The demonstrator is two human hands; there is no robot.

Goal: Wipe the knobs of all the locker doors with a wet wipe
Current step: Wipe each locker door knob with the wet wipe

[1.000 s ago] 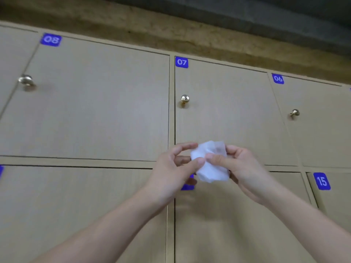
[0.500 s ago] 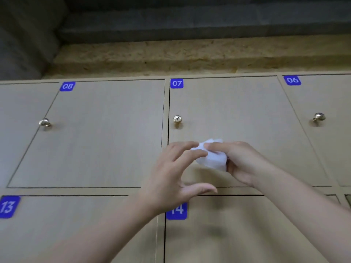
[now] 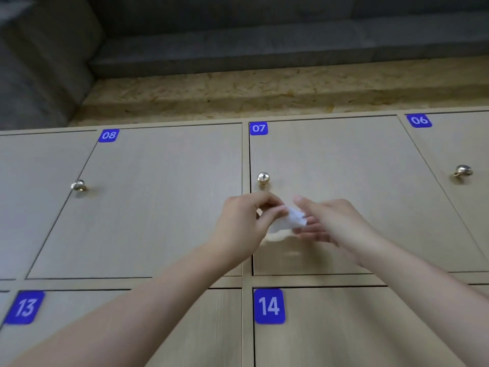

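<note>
Both bare hands are raised in front of a wall of pale beige wood-grain locker doors, meeting just below the round brass-coloured metal knob [image 3: 263,178] of the door marked with the blue "07" label [image 3: 258,128]. Between them is the crumpled white wet wipe [image 3: 287,221], held in the air and clear of the door's knob. The left hand [image 3: 244,223] has its fingers curled, and its thumb and forefinger pinch the left edge of the wipe; that grip is closed on the wipe. The right hand [image 3: 332,221] lies against the wipe's right side with its forefinger stretched over the top and the other fingers spread beneath; motion blur hides whether this grip truly clamps the wipe or only touches it, so it cannot be told.

To the left, the door with the blue "08" label [image 3: 108,135] carries its own shiny round knob [image 3: 78,185] near its left edge. To the right, the door with the blue "06" label [image 3: 419,120] has a similar knob [image 3: 462,171]. In the row below sit doors bearing the larger blue "13" label [image 3: 25,307] and blue "14" label [image 3: 269,305], both partly crossed by the forearms. Above the lockers runs a strip of rough chipboard [image 3: 264,91], and over that a dark grey concrete ledge [image 3: 264,49].
</note>
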